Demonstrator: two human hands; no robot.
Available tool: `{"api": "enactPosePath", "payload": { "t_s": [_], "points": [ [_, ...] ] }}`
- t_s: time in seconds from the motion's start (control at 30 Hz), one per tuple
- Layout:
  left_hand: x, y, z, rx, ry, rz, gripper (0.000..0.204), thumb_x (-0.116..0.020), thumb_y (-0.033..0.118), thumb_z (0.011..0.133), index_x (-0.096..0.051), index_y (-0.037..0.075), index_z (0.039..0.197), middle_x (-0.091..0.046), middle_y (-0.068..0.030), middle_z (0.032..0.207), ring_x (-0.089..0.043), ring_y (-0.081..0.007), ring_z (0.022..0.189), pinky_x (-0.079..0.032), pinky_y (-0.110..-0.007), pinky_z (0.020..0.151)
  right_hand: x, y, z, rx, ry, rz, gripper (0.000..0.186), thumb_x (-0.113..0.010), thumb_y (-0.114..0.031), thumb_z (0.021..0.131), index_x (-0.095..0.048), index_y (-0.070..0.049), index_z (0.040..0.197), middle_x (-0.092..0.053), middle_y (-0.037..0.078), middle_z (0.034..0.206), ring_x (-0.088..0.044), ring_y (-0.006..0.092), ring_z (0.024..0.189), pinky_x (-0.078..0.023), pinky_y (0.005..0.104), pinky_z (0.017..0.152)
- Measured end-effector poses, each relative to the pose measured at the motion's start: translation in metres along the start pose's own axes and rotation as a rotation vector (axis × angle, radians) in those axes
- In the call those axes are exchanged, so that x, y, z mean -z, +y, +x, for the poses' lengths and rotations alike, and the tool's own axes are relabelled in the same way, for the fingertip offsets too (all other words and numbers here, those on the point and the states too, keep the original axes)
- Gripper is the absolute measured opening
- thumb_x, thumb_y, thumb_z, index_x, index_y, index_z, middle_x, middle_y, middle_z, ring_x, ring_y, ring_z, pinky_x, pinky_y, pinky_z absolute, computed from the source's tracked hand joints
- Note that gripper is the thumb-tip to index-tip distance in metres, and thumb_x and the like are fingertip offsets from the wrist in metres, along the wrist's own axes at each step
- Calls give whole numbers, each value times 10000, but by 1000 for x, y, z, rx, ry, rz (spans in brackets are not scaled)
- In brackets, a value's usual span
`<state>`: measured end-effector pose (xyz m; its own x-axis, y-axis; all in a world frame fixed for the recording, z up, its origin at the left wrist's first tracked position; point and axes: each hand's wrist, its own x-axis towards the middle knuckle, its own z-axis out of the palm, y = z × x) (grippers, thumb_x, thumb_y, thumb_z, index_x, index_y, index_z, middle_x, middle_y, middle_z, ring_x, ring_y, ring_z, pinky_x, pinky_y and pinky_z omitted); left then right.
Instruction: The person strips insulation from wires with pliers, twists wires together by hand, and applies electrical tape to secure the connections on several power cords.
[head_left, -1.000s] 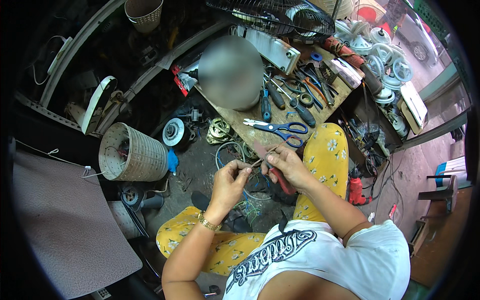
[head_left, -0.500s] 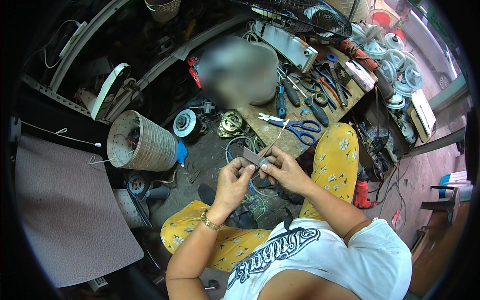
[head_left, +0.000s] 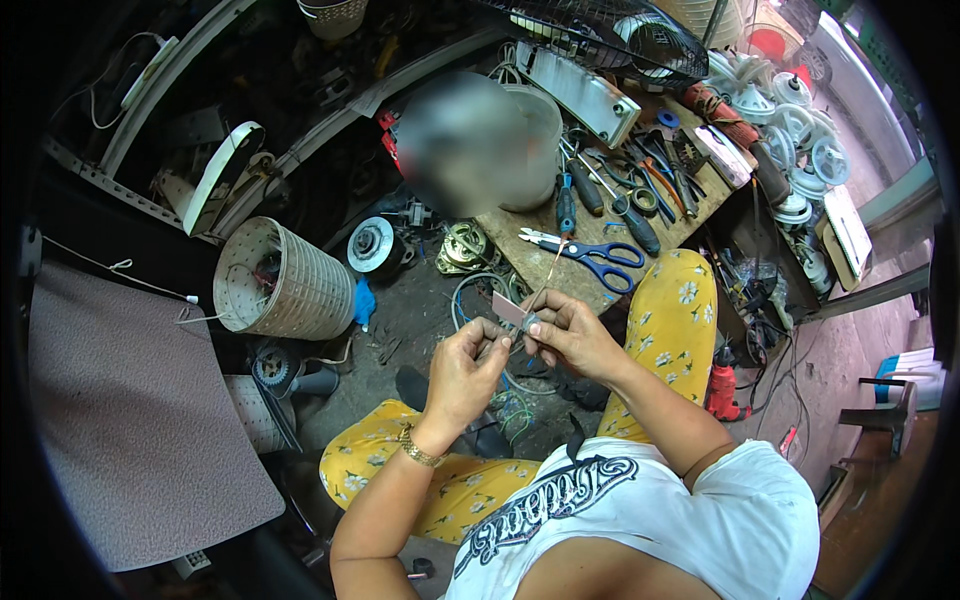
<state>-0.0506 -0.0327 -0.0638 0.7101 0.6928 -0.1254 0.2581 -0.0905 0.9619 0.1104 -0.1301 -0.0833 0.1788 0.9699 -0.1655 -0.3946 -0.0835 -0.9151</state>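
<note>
Flat pinkish strip point(head_left: 508, 307) | near bench point(head_left: 528, 262) edge, between hands | right hand point(head_left: 562, 332): thumb and fingers clamped on it | left hand point(head_left: 472, 360): fingertips together, contents hidden | thin wire point(head_left: 555, 264) extends from right hand toward scissors point(head_left: 580, 252)

The right hand point(head_left: 572, 340) holds a flat pinkish piece point(head_left: 509, 308) and a thin wire point(head_left: 552, 268) beside the left hand point(head_left: 462, 368). Blue-handled scissors point(head_left: 606, 264) lie on the wooden worktop point(head_left: 528, 266).

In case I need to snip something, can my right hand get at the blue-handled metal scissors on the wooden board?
Probably yes: the blue-handled scissors lie just beyond your right hand, their handles uncovered. That hand seems to grip a flat, pinkish-grey piece, though, so may need freeing first.
</note>
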Motion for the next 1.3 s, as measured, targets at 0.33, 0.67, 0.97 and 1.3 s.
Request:
{"api": "enactPosePath", "payload": {
  "t_s": [0.33, 0.67, 0.97, 1.3],
  "points": [
    [2, -1, 1, 191, -70, -338, 120, -552, 111, 943, -584, 0, 911, -594, 9, 859, -502, -29, 779, -404, -191, 708, 13, -18, 1, -7, 55, 52, 352, -545, -206, 933, -433, -51, 1229, -584, 37, 747, -486, 69, 530, -382, 176, 489],
    [-6, -1, 7, 138, -95, -503, 118, -530, 113, 957, -583, 10, 979, -628, -11, 861, -550, -44, 796, -433, -205, 737, -10, -8, 5, -43, -49, -75, 186, -496, -88, 951, -444, -56, 1126, -556, 26, 767, -433, 41, 530, -337, 190, 448],
    [-3, 13, 6, 201, -123, -398, 115, -532, 118, 954, -589, 32, 903, -581, 38, 749, -445, 5, 612, -353, -172, 533, 1, -12, 5, -33, -52, 8, 167, -530, -118, 937, -491, -42, 1081, -578, 33, 749, -482, 58, 574, -373, 185, 497],
    [-6, 9, 7, 96, -91, -261, 124, -559, 130, 935, -583, 23, 879, -432, 99, 600, -298, 7, 523, -211, -202, 450, 10, -14, 7, -4, -3, 11, 201, -560, -169, 932, -500, -38, 1073, -587, 35, 735, -494, 58, 576, -372, 181, 482]
  ]
}}
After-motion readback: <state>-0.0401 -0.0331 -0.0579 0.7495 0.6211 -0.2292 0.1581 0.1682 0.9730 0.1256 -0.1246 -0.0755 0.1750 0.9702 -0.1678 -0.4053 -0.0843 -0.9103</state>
